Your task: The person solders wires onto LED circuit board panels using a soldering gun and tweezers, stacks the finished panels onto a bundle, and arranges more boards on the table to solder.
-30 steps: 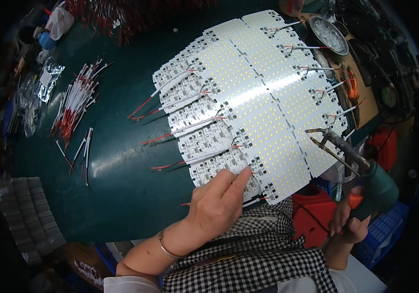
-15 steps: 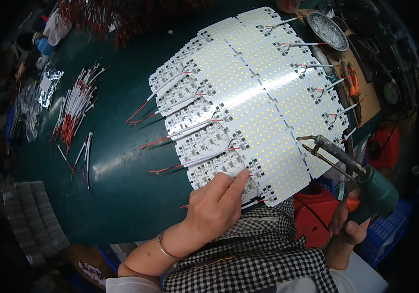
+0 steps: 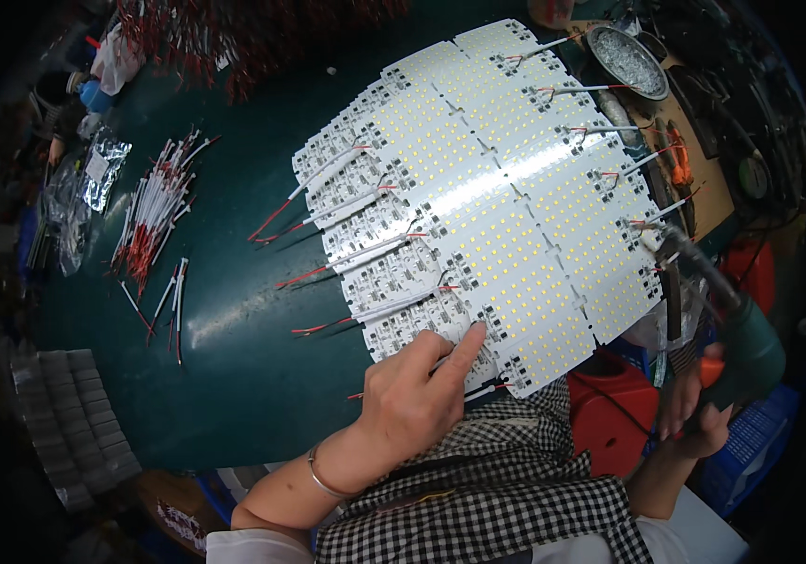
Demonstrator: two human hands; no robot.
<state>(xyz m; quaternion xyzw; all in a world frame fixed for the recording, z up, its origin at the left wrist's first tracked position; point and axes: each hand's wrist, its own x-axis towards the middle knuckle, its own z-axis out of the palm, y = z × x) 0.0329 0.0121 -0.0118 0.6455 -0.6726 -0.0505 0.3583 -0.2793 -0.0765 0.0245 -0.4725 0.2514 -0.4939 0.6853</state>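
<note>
My left hand (image 3: 412,395) rests at the near left of a sheet of white LED circuit boards (image 3: 516,235), fingers curled and index finger pressed down. Under it lies a wire, mostly hidden, its red end (image 3: 356,396) showing left of the hand. In my right hand (image 3: 694,428) is a green soldering gun (image 3: 751,352) with an orange trigger. Its tip is at the sheet's right edge, close to a wire there; whether they touch is unclear. White-sleeved wires with red ends, such as this wire (image 3: 403,304), lie along the sheet's left and right sides.
A pile of white-and-red wires (image 3: 154,207) lies on the green table (image 3: 234,395), with a few loose ones nearer. A metal dish (image 3: 626,62) and orange-handled pliers (image 3: 678,160) sit at far right. A red box (image 3: 610,404) and blue crate (image 3: 751,442) stand at near right.
My right hand has moved the soldering gun right, its tip shifting from over the LED area to the sheet's right edge. My left hand stays in place on the board.
</note>
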